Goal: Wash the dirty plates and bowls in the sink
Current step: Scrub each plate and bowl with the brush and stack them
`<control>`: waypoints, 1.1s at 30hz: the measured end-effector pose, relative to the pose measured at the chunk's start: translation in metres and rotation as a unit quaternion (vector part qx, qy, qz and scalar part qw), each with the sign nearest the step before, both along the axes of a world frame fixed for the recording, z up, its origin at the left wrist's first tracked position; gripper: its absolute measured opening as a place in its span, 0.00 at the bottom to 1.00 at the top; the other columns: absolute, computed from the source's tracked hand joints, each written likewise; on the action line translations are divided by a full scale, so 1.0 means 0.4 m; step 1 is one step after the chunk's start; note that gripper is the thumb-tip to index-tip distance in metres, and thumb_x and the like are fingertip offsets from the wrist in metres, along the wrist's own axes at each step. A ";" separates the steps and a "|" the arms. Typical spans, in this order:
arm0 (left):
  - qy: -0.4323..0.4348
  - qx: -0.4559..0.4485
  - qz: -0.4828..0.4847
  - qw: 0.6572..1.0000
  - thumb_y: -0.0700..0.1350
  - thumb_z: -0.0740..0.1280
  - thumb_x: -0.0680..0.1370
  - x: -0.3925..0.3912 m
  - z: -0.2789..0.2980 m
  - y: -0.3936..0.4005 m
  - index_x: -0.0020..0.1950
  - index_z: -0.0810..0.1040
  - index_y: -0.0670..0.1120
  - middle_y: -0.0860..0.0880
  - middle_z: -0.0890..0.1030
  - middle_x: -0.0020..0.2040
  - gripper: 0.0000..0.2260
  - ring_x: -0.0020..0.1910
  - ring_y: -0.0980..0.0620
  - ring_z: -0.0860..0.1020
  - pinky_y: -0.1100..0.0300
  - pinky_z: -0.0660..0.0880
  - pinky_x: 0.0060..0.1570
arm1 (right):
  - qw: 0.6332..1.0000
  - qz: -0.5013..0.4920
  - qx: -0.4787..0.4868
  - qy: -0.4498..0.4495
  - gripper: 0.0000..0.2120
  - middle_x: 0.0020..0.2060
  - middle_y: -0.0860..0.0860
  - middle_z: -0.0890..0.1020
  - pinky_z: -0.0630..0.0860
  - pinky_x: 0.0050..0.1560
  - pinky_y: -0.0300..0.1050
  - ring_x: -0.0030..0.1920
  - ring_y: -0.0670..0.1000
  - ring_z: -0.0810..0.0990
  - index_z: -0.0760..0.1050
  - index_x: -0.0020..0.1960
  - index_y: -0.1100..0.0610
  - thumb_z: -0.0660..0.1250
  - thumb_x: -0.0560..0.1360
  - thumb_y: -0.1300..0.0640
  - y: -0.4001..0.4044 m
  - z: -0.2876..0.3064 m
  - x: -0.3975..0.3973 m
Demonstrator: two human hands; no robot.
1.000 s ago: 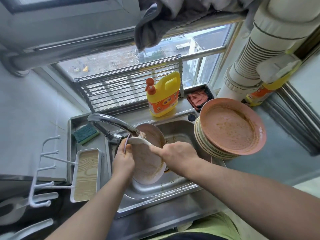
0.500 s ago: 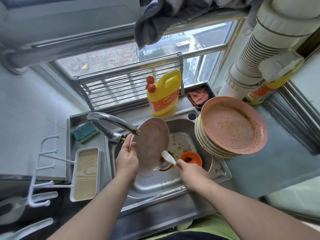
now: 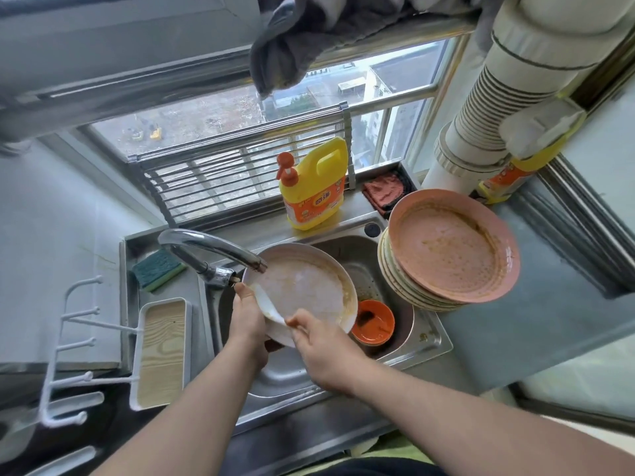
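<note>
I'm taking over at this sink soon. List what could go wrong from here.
1. The stack of dirty plates topped by a pink plate overhangs the steel sink; a bump from the right hand could tip it.
2. The left hand alone holds the round white plate by its edge while the white spoon scrapes it; a wet grip could slip, dropping it onto the small orange bowl.

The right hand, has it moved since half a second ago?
Yes. The right hand went left, away from the orange bowl, and now holds a white spoon on the plate.
</note>
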State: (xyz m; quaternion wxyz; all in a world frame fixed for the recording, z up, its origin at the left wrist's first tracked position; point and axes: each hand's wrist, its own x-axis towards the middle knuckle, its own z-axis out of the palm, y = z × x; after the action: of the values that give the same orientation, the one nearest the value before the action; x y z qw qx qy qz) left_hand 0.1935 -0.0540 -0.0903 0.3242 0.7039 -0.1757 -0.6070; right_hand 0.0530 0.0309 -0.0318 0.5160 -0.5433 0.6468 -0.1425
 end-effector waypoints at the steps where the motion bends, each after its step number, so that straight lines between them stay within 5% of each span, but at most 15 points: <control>1: 0.006 0.002 0.012 1.000 0.73 0.50 0.81 -0.003 0.003 -0.008 0.71 0.68 0.64 0.47 0.78 0.61 0.25 0.57 0.39 0.81 0.31 0.80 0.51 | 1.000 0.005 0.006 -0.004 0.10 0.48 0.50 0.82 0.75 0.51 0.50 0.50 0.55 0.80 0.73 0.64 0.45 0.56 0.87 0.48 0.022 -0.005 -0.007; 4: -0.051 -0.024 0.020 0.998 0.61 0.52 0.87 0.000 -0.006 -0.017 0.77 0.66 0.63 0.48 0.77 0.68 0.18 0.62 0.41 0.79 0.36 0.78 0.59 | 0.998 0.041 0.045 0.017 0.10 0.46 0.49 0.83 0.76 0.50 0.53 0.47 0.54 0.81 0.71 0.64 0.42 0.55 0.86 0.45 0.065 -0.019 -0.072; 6: -0.099 -0.052 0.005 0.994 0.55 0.53 0.89 0.011 -0.018 -0.018 0.82 0.65 0.57 0.49 0.74 0.75 0.20 0.70 0.44 0.74 0.52 0.69 0.68 | 0.993 0.077 0.074 0.057 0.10 0.49 0.48 0.84 0.79 0.55 0.56 0.49 0.54 0.82 0.70 0.64 0.38 0.55 0.85 0.43 0.074 -0.036 -0.138; 8: -0.132 -0.071 -0.032 0.988 0.54 0.53 0.89 0.025 -0.018 -0.023 0.81 0.67 0.54 0.51 0.75 0.69 0.20 0.67 0.49 0.73 0.58 0.66 0.63 | 0.983 0.109 0.097 0.110 0.10 0.52 0.49 0.83 0.79 0.56 0.55 0.50 0.54 0.81 0.71 0.64 0.37 0.56 0.85 0.42 0.069 -0.053 -0.207; 14: -0.143 -0.058 -0.100 0.983 0.63 0.55 0.85 0.048 -0.062 -0.001 0.75 0.72 0.66 0.53 0.78 0.70 0.19 0.70 0.46 0.76 0.44 0.73 0.71 | 0.965 0.053 0.078 0.244 0.10 0.52 0.55 0.83 0.76 0.44 0.52 0.47 0.61 0.80 0.69 0.58 0.42 0.51 0.85 0.43 -0.078 -0.108 -0.252; 16: -0.113 -0.021 -0.084 0.990 0.63 0.53 0.86 0.038 -0.060 0.018 0.76 0.71 0.64 0.50 0.79 0.69 0.20 0.66 0.46 0.77 0.46 0.76 0.65 | 0.976 0.015 0.051 0.210 0.11 0.53 0.57 0.83 0.78 0.50 0.55 0.50 0.62 0.81 0.69 0.59 0.43 0.49 0.85 0.44 -0.130 -0.101 -0.190; 19: -0.071 0.036 -0.041 0.996 0.61 0.51 0.88 0.016 -0.049 0.032 0.73 0.71 0.57 0.48 0.80 0.58 0.18 0.53 0.46 0.81 0.52 0.80 0.42 | 0.990 0.026 0.034 0.134 0.12 0.57 0.57 0.82 0.77 0.56 0.58 0.54 0.63 0.80 0.70 0.63 0.43 0.50 0.86 0.46 -0.140 -0.086 -0.067; 22: -0.047 0.063 0.021 0.997 0.63 0.50 0.87 0.013 -0.040 0.021 0.69 0.71 0.58 0.43 0.80 0.57 0.18 0.49 0.40 0.82 0.47 0.81 0.33 | 0.994 0.070 0.036 0.072 0.15 0.63 0.56 0.81 0.76 0.62 0.56 0.61 0.61 0.79 0.71 0.69 0.42 0.52 0.87 0.45 -0.067 -0.077 -0.007; 24: -0.056 0.072 0.059 0.994 0.62 0.50 0.87 0.030 -0.045 0.014 0.75 0.69 0.56 0.42 0.79 0.63 0.20 0.53 0.38 0.81 0.45 0.81 0.42 | 0.991 0.111 0.041 0.059 0.15 0.64 0.53 0.82 0.76 0.62 0.54 0.63 0.60 0.79 0.72 0.70 0.42 0.54 0.87 0.43 -0.018 -0.072 -0.041; 28: -0.112 0.084 0.041 0.989 0.61 0.50 0.87 0.094 -0.063 0.013 0.80 0.65 0.56 0.44 0.74 0.72 0.23 0.67 0.39 0.75 0.43 0.76 0.65 | 0.964 0.202 0.098 0.143 0.10 0.50 0.48 0.82 0.78 0.50 0.52 0.51 0.58 0.81 0.70 0.64 0.35 0.53 0.86 0.41 -0.016 -0.075 -0.192; 31: -0.130 0.078 0.004 0.988 0.62 0.51 0.87 0.112 -0.059 0.022 0.79 0.67 0.55 0.46 0.75 0.72 0.23 0.68 0.40 0.75 0.40 0.73 0.70 | 0.963 0.132 0.108 0.208 0.09 0.55 0.51 0.83 0.77 0.52 0.52 0.52 0.58 0.80 0.73 0.60 0.40 0.55 0.85 0.44 -0.073 -0.118 -0.256; 33: -0.128 0.097 -0.024 0.987 0.63 0.52 0.86 0.116 -0.051 0.028 0.80 0.67 0.57 0.50 0.74 0.71 0.24 0.67 0.41 0.76 0.41 0.75 0.67 | 0.983 0.013 0.090 0.159 0.10 0.52 0.54 0.83 0.75 0.49 0.50 0.50 0.59 0.80 0.76 0.55 0.47 0.58 0.83 0.45 -0.108 -0.141 -0.243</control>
State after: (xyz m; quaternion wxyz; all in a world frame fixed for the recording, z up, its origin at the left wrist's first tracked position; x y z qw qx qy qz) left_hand 0.2400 -0.0427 -0.1106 0.2146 0.7996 -0.1733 -0.5334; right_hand -0.0443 -0.0122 -0.0880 0.4557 -0.5188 0.7233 0.0113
